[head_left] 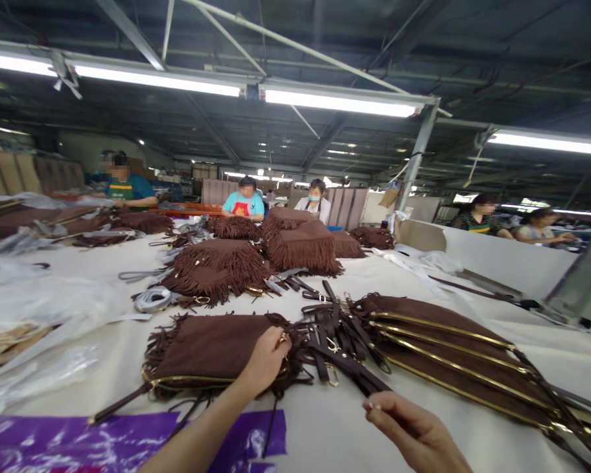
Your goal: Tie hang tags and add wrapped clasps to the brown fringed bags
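Observation:
A brown fringed bag (pixel 211 345) with a gold zipper lies before me. My left hand (pixel 266 361) reaches across it, fingers closed at its right end on a small gold metal clasp (pixel 283 338), partly hidden by the fingers. A dark brown strap (pixel 352 366) runs from beside that end to my right hand (pixel 414 424). The right thumb and fingers are pinched around the strap's near end. Between the hands and the stacked bags, a heap of dark straps with gold hooks (pixel 332 318) lies on the table.
Zippered brown bags (pixel 438 355) lie stacked at right. Fringed bags (pixel 300 243) are piled farther back. A grey tape roll (pixel 152 299), clear plastic (pixel 44 309) and a purple plastic sheet (pixel 79 440) lie at left. Several people work beyond; a metal post (pixel 418 154) stands back right.

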The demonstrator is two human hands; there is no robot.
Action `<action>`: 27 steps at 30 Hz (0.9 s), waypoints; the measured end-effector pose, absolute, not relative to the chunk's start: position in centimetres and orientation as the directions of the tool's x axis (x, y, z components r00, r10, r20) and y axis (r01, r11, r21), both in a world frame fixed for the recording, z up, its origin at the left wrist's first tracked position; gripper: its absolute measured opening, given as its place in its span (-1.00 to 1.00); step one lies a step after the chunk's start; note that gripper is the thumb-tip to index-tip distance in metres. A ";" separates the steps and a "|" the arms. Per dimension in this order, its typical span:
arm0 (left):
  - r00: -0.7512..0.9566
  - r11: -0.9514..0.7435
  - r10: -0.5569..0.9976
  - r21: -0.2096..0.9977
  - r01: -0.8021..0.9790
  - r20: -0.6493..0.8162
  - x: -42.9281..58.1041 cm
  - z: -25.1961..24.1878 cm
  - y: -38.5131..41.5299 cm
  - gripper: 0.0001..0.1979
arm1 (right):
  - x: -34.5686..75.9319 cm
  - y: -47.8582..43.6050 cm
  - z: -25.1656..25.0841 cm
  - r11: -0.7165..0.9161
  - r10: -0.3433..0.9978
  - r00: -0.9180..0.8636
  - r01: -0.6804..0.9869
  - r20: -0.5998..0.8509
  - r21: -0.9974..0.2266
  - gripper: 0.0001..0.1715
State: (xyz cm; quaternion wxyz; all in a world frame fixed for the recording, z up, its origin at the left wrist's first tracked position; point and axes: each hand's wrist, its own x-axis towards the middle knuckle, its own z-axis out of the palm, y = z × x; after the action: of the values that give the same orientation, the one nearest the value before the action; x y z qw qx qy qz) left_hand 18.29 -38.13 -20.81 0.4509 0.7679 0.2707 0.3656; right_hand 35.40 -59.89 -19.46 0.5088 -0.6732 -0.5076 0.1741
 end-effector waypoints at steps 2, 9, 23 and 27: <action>0.528 -0.280 0.814 0.960 -0.012 0.244 17.4 -21.3 -37.2 -0.68 | 35.2 -57.8 -19.4 0.016 0.881 0.399 0.512 0.254 -0.859 -0.62; 0.439 0.049 0.894 0.955 -0.291 0.088 15.9 -22.3 -37.0 -0.38 | 30.6 -50.2 -18.0 0.151 0.896 0.231 0.645 0.380 -0.749 -0.78; 0.508 0.213 0.861 0.897 -0.387 0.015 15.6 -21.9 -37.8 -0.53 | 30.4 -46.0 -19.3 0.153 0.877 0.260 0.646 0.403 -0.748 -0.80; 0.497 0.242 0.868 0.883 -0.402 -0.011 15.7 -21.7 -37.7 -0.53 | 30.3 -45.6 -19.6 0.171 0.875 0.240 0.658 0.420 -0.733 -0.80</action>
State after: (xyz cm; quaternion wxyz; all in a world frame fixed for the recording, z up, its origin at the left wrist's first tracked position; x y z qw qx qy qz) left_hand 15.69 -37.74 -21.74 0.7430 0.4433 0.2625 0.4272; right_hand 30.34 -45.63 -19.57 0.4680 -0.6332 -0.6054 0.1160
